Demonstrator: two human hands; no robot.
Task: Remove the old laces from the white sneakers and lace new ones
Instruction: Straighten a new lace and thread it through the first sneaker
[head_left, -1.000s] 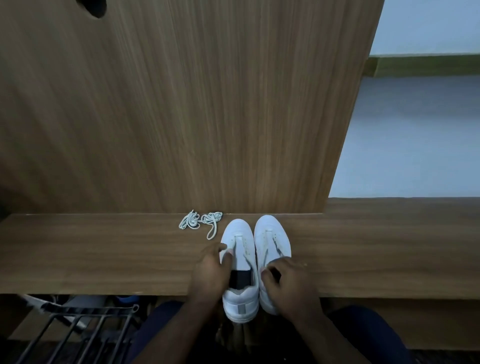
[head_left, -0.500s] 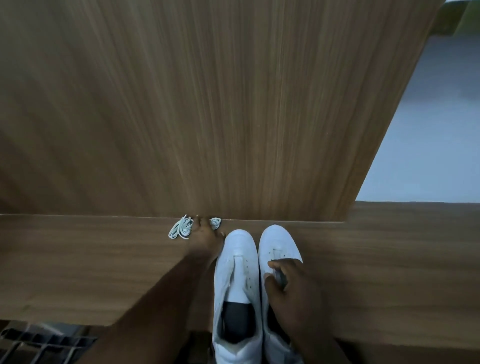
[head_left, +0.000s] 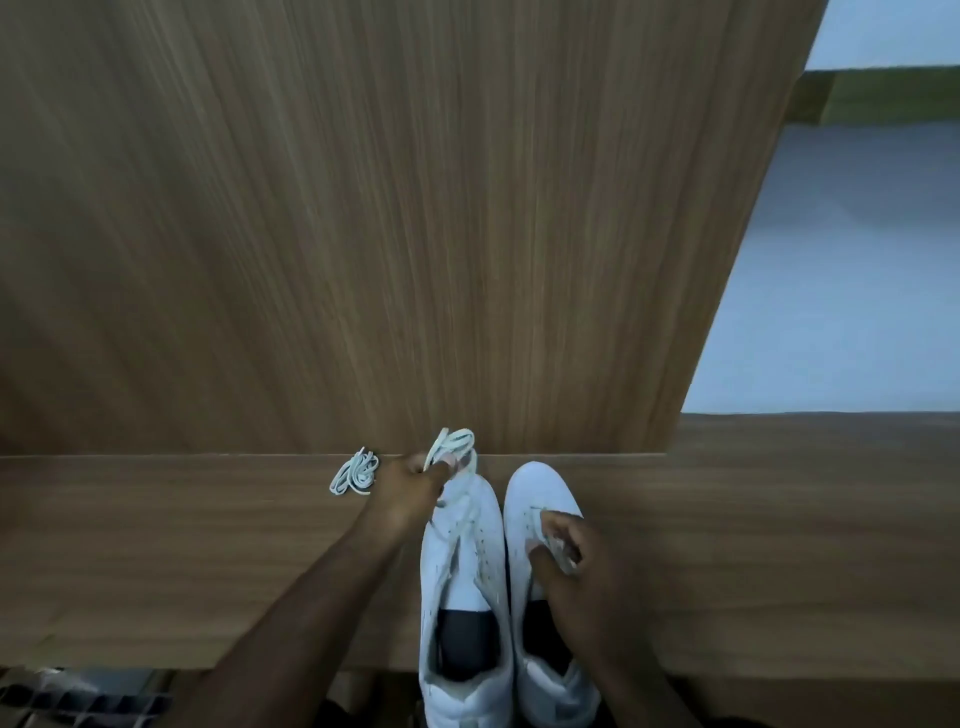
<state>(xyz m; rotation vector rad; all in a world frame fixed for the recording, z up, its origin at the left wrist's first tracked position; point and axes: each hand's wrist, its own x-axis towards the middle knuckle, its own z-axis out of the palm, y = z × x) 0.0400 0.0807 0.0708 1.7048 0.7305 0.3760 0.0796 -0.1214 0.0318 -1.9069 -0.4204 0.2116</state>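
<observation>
It looked like a room in a home. A wood-grain laminate shelf (head_left: 156, 561) ran across the lower frame, backed by an upright panel (head_left: 363, 208) of the same finish. At the upper right lay a pale floor (head_left: 841, 260) and a dark skirting strip (head_left: 883, 96). A wire rack (head_left: 78, 701) showed at the lower left.

One lace bundle (head_left: 451, 451) has been lifted from the shelf (head_left: 156, 545) by the left hand (head_left: 410, 486) and is held over the left sneaker's (head_left: 462, 587) toe, leaving the other bundle (head_left: 355, 473) lying alone.
</observation>
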